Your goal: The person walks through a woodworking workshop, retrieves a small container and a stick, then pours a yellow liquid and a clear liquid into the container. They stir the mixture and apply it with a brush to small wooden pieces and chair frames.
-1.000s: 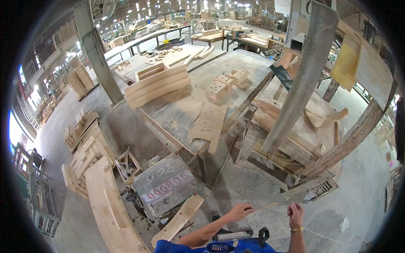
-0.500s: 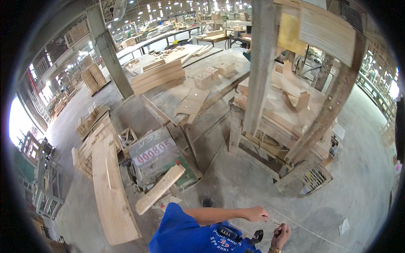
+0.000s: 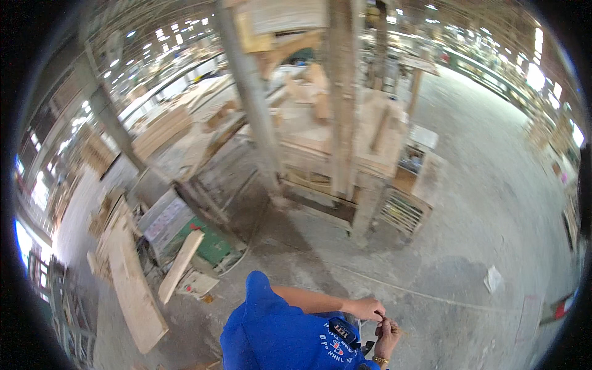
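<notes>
Thin strip (image 3: 402, 333); slatted crate (image 3: 403, 213), contents unclear

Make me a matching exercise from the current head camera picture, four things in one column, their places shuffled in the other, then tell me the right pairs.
Things
1. Bare left hand
2. Gold-coloured metal bracelet
3. Crumpled white scrap
4. Long, pale wooden board

Places
A. On the grey concrete floor, toward the right of the picture
B. Fingertips close to the bare right hand
C. To the left of the boxy grey-and-green metal cabinet
D. Around the right wrist

Right pairs: 1-B, 2-D, 3-A, 4-C
</notes>
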{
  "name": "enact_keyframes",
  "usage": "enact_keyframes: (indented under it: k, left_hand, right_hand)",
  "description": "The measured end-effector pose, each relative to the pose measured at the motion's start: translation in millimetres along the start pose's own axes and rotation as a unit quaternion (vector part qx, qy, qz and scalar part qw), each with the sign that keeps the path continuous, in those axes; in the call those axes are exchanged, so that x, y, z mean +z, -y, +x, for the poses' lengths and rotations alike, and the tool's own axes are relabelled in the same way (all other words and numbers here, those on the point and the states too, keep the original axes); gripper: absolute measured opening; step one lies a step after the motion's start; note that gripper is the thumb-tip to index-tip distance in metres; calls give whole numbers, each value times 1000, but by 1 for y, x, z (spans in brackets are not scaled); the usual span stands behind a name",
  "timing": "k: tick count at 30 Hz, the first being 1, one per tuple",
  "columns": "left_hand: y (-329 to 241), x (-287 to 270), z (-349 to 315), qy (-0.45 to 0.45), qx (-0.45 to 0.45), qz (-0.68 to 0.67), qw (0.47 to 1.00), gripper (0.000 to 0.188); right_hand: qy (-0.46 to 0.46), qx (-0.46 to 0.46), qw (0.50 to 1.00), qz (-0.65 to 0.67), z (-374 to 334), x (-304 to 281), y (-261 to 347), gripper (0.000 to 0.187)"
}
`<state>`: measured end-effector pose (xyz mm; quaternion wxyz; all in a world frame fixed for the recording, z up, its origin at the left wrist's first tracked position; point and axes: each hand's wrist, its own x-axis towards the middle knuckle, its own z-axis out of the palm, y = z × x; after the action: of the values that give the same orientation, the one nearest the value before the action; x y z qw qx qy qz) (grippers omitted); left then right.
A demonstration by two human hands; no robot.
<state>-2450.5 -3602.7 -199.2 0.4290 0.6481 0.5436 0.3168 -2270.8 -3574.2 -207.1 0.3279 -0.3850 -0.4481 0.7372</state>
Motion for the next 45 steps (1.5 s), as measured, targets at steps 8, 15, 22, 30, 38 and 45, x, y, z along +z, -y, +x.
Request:
enact_keyframes:
  k: [8,15,22,30,38,45]
  left_hand:
    - [-45,80,256,129,-34,4,991,21]
    - [-120,235,438,214,107,40,970,16]
    - [-142,307,639,246,24,119,962,25]
    - [-83,316,746,364,-111,373,846,27]
    - [-155,550,945,445,115,321,828,33]
    - [-342,847,1189,399,26,317,860,25]
  right_hand:
    - [-419,-83,903,39,-33,-287,136,20]
    - [-625,-131,763,99,-121,-440,137,19]
    - [-728,29,672,134,-72,-521,108,19]
    - [-706,-80,692,-130,-12,-778,280,25]
    - [-687,71,712,-126,-51,-1060,263,27]
    - [-689,357,600,195,-127,-1092,195,23]
